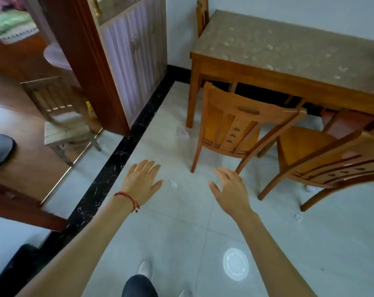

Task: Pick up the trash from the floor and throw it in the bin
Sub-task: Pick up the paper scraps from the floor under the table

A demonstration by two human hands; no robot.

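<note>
Both hands, left hand (142, 181) and right hand (231, 188), hover spread and empty over the paper scrap (173, 183), which looks flimsy enough that a loose grip could let it slip to the floor (181, 221).

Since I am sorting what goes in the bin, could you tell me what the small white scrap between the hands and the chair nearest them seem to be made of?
The white scrap looks like crumpled tissue or paper: matte, creased, irregular; blur leaves it open. The nearest chair looks like varnished wood: orange-brown, with a slight sheen and slatted back.
</note>
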